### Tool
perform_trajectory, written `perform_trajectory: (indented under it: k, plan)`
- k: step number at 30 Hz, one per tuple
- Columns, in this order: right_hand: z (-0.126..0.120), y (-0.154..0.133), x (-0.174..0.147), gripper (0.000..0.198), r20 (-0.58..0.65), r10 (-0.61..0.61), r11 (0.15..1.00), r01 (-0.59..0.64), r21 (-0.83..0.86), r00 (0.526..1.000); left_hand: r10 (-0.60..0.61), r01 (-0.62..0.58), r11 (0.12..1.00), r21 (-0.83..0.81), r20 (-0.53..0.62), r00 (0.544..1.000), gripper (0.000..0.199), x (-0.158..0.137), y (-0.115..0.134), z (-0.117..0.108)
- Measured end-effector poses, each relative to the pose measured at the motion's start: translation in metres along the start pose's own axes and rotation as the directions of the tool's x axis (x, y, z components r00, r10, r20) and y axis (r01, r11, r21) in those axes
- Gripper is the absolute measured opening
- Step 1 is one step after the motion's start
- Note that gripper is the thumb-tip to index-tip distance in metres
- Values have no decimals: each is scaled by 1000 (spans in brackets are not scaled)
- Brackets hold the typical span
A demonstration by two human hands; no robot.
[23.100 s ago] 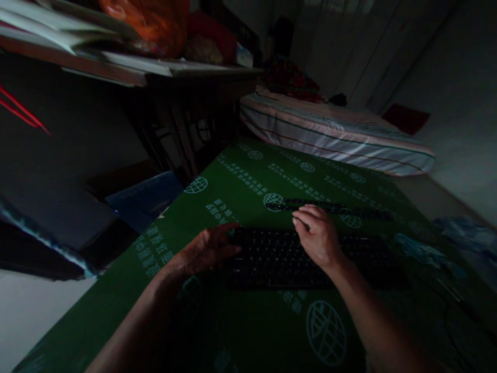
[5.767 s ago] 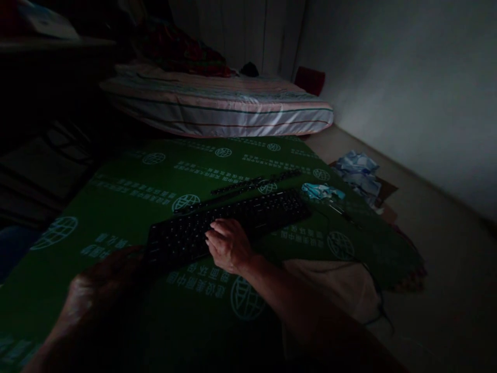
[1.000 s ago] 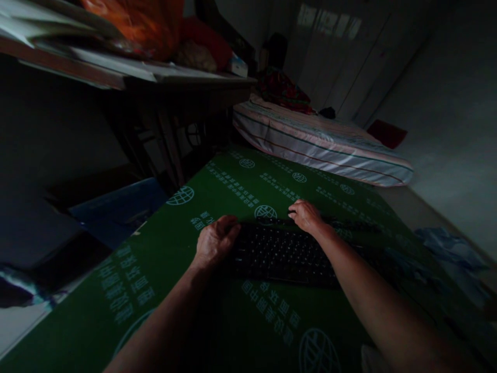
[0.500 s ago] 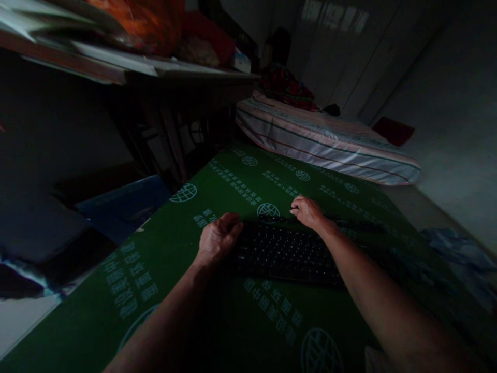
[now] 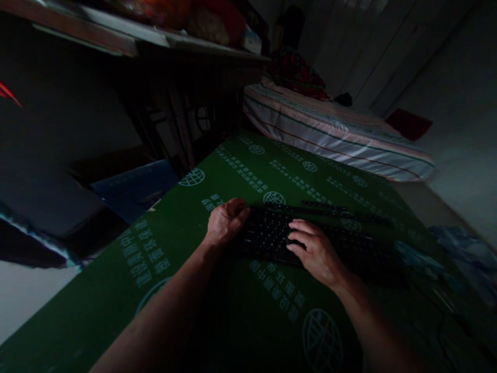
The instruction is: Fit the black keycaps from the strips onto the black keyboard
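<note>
A black computer keyboard (image 5: pixel 264 238) lies on the green printed board (image 5: pixel 233 331). My left hand (image 5: pixel 226 220) is closed at its far left corner, thumb and fingers curled against the edge. My right hand (image 5: pixel 312 251) rests over the middle of the keys with its fingers apart, and nothing shows in them. Behind the keyboard lie dark strips of small black pieces (image 5: pixel 324 205), which look like loose keycaps. The keyboard's right part is dim and partly hidden by my right hand.
A crumpled teal cloth (image 5: pixel 421 259) and a thin cable (image 5: pixel 440 331) lie to the right. A striped mattress (image 5: pixel 334 137) stands beyond the board. At the upper left a cluttered table (image 5: pixel 151 39) overhangs, with a blue box (image 5: pixel 135 186) below it.
My right hand has come back from behind the keyboard, where it pinched something small and dark, onto the keys, and its fingers have spread. My left hand stays at the corner. The view has tilted down.
</note>
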State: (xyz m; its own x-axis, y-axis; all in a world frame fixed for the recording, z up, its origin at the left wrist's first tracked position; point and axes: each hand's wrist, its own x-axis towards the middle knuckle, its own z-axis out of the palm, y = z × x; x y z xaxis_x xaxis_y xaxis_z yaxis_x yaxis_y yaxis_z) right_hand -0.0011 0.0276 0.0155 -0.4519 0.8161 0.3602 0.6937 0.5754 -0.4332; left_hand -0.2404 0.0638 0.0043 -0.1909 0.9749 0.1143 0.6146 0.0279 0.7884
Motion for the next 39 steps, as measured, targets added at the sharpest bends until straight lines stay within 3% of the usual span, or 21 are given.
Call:
perform_trajectory:
  k: [9, 26, 39]
  plan:
    - [5, -4, -13, 10, -38, -36, 997, 33, -69, 999, 45, -47, 998, 30, 49, 998, 40, 2, -1, 0]
    - [7, -9, -10, 9, -6, -56, 988, 54, -142, 998, 71, -71, 997, 25, 33, 997, 41, 4, -4, 2]
    - [6, -7, -11, 11, -8, -50, 995, 49, -87, 999, 85, -86, 996, 36, 38, 996, 40, 4, -2, 1]
